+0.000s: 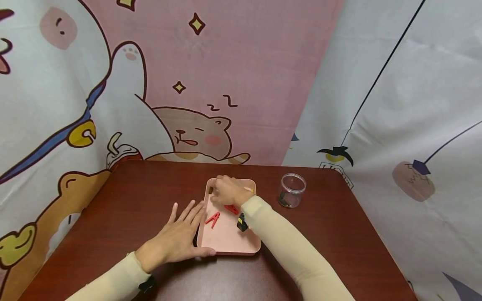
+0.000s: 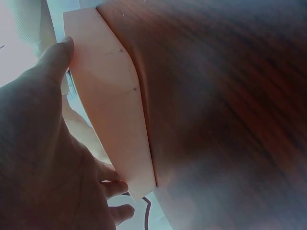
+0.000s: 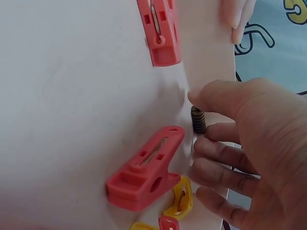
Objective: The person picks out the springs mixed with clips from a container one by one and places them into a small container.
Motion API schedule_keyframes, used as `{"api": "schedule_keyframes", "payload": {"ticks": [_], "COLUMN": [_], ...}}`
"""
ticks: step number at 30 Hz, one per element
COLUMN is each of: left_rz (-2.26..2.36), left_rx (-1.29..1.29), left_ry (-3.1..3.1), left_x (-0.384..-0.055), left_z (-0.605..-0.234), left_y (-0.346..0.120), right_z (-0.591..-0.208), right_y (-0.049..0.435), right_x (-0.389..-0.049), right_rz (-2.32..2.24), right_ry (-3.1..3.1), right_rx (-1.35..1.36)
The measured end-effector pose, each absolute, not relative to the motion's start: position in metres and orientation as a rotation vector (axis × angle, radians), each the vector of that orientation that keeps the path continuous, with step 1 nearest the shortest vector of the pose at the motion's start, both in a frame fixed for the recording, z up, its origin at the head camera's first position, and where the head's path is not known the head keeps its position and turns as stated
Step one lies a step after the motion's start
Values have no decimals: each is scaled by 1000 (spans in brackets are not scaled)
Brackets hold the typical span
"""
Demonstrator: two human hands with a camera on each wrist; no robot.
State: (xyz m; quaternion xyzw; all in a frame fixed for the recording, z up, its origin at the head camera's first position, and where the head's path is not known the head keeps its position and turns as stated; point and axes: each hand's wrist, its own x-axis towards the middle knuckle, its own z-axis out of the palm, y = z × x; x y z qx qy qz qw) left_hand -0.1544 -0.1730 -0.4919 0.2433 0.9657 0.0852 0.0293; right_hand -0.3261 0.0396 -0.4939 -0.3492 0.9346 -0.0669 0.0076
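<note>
A shallow pink tray (image 1: 230, 242) lies on the table. My left hand (image 1: 177, 240) rests against its left side, fingers spread and fairly straight, thumb at the near corner. Inside the tray's far left part is my right hand (image 1: 230, 191). Its thumb and index finger pinch a small dark ridged cylinder (image 3: 198, 120), which could be a screw or a spring, by the tray wall. Red plastic clips (image 3: 146, 167) lie on the tray floor, one (image 1: 213, 219) left of the right wrist. A yellow clip (image 3: 181, 199) sits near the other fingers.
A clear round jar (image 1: 292, 191) stands right of the tray, with small dark pieces at its bottom. The dark wooden table (image 1: 150, 188) ends at a printed cloth (image 1: 241, 83) behind. A black and yellow object (image 1: 242, 222) shows beside the right cuff.
</note>
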Motion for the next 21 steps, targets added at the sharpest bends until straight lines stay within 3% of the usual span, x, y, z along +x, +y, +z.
{"api": "schedule_keyframes", "payload": {"ticks": [21], "left_rz": [279], "left_rx": [763], "left_ry": [2989], "left_x": [-155], "left_z": [-495], "left_y": [-174], "right_z": [-501], "right_y": [30], "right_x": [-324], "right_rz": [-271], "right_ry": [2970], "right_rx": [-1086]}}
